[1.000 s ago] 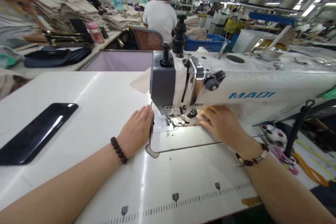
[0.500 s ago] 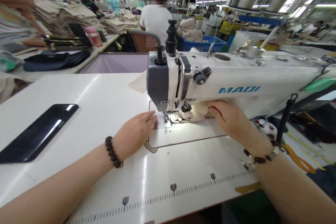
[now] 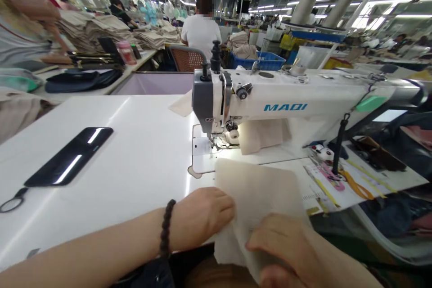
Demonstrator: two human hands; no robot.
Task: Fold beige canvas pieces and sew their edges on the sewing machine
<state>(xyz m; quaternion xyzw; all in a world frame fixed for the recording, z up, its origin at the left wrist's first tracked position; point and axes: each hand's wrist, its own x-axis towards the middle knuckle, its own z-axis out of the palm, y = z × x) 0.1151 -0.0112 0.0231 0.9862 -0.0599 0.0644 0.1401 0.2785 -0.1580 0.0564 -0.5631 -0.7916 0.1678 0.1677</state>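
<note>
A beige piece of fabric [image 3: 259,184] stretches from the sewing machine's bed over the table's front edge, its lower part hanging. My left hand [image 3: 205,213] is closed on its left edge, fingers curled against the fabric. Lower and to the right, my right hand [image 3: 286,245] grips the same piece, bunching it into folds; some of its fingers are blurred. Beyond both hands stands the white sewing machine [image 3: 286,94], its needle area lit. Another beige fabric piece [image 3: 261,134] lies under the machine's arm.
A dark phone [image 3: 70,157] with a ring strap lies on the white table [image 3: 145,144] to the left. Orange-handled scissors [image 3: 357,185] and yellow tapes lie at right. A person in a white shirt [image 3: 201,27] sits ahead; fabric stacks [image 3: 97,27] stand back left.
Both hands have left the needle area and come back toward the table's front edge. They now hold a beige fabric piece there. The view has shifted, showing more of the table's right side.
</note>
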